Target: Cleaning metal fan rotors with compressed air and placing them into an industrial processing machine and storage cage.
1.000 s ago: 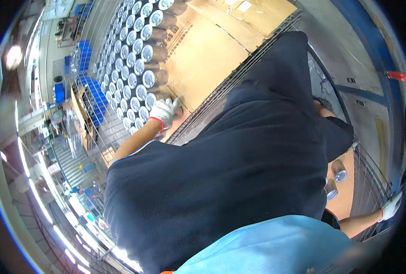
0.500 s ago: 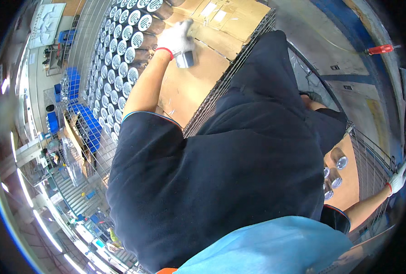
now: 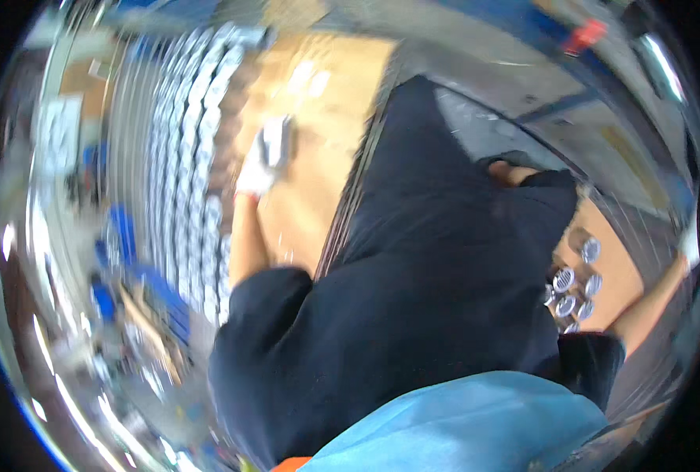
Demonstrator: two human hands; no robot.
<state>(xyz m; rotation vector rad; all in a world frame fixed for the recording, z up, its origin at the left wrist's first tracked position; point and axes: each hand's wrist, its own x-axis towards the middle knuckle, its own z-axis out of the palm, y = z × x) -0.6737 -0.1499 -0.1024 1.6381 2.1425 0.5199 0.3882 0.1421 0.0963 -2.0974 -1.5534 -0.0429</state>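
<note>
Head view is super smeared, so details are rough. The white-gloved left hand [image 3: 257, 169] grips a pale silvery can-shaped object [image 3: 278, 141] over the brown cardboard sheet [image 3: 318, 118]. The right hand [image 3: 690, 244] is cut off at the rim, can't tell its grip. A few round silver metal cans [image 3: 574, 283] sit below it.

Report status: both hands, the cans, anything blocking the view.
Left hand, white-gloved, raised over cardboard sheet beside blurred can rows; grip unclear. Right hand at frame edge, past loose cans. Dark torso blocks centre.
</note>
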